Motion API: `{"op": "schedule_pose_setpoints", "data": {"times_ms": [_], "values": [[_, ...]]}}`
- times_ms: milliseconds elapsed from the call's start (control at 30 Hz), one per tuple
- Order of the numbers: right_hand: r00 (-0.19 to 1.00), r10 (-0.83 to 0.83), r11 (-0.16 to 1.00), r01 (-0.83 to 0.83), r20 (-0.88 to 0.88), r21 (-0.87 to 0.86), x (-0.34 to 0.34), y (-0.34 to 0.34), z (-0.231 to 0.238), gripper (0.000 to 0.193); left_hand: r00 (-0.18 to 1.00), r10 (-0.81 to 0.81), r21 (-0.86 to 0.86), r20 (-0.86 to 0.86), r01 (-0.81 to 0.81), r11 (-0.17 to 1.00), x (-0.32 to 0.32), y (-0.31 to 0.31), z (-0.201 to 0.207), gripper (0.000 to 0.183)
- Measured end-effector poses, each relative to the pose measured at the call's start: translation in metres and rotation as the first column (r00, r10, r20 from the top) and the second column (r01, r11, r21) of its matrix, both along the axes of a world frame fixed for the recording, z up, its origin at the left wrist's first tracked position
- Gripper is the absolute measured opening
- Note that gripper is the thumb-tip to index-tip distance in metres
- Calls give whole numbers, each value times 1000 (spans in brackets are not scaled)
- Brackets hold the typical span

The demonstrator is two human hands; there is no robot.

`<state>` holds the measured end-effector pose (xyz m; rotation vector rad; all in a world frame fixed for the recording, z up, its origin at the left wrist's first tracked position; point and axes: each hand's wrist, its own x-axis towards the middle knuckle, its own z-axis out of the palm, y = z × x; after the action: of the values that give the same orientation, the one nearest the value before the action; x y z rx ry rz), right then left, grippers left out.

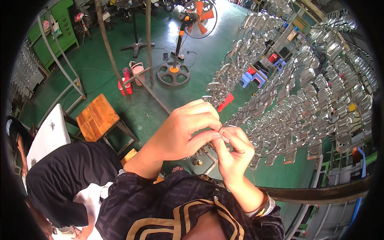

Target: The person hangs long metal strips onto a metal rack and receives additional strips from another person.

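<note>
My left hand (192,127) and my right hand (235,154) meet in front of my chest. Their fingertips are pinched together and touch one another. Something very small may be between them, but the fingers hide it and I cannot make it out. Just behind and to the right of my hands hang many shiny metal pieces (294,138), flat and rounded, strung in dense rows on dark wires. One string of the metal pieces (230,76) comes down close beyond my left knuckles.
A wooden stool (97,117) stands at the left, beside a person in dark clothes (72,176) and a white-topped table (51,130). Farther off are an orange-bladed fan (175,69), a red bucket (125,86) and wooden poles (110,50). A dark metal bar (316,195) runs at my right.
</note>
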<state>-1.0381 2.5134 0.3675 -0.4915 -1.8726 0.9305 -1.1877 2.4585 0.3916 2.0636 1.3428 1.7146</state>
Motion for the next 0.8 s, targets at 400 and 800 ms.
{"op": "schedule_pose_setpoints", "data": {"times_ms": [400, 800], "values": [[977, 55, 948, -116, 206, 295, 20, -4, 12, 33, 980, -78, 86, 181, 64, 994, -61, 5, 38, 3], [914, -103, 781, -170, 392, 601, 70, -6, 19, 24, 911, -234, 168, 338, 186, 968, -134, 104, 139, 12]]}}
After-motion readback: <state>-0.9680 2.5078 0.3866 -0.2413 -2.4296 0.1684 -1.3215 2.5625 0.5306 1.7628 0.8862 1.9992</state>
